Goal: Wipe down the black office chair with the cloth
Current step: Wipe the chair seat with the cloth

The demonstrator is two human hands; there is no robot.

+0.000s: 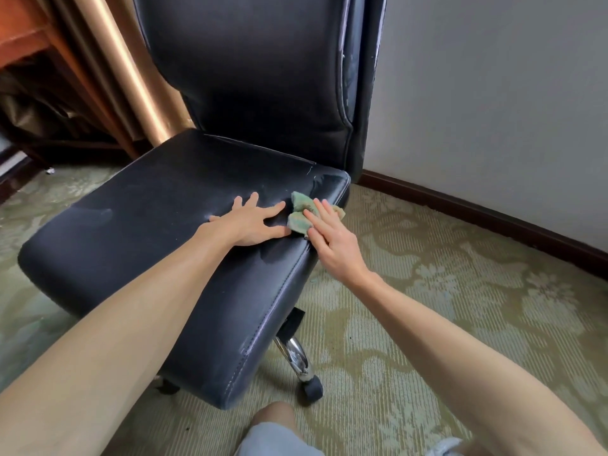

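The black office chair point(158, 225) fills the middle of the view, its seat toward me and its tall backrest behind. A crumpled green cloth point(300, 216) lies on the seat near its right edge. My right hand point(332, 240) rests flat on the cloth with fingers stretched out, pressing it onto the seat. My left hand point(251, 222) lies flat on the seat just left of the cloth, fingers spread, holding nothing. Damp streaks show on the seat's left part.
A chrome chair leg with a black caster point(311, 388) sticks out under the seat's front right. Patterned green carpet point(444, 307) covers the floor. A white wall with dark skirting point(477, 222) runs at right. A wooden desk point(29, 44) and gold curtain point(131, 77) stand at left.
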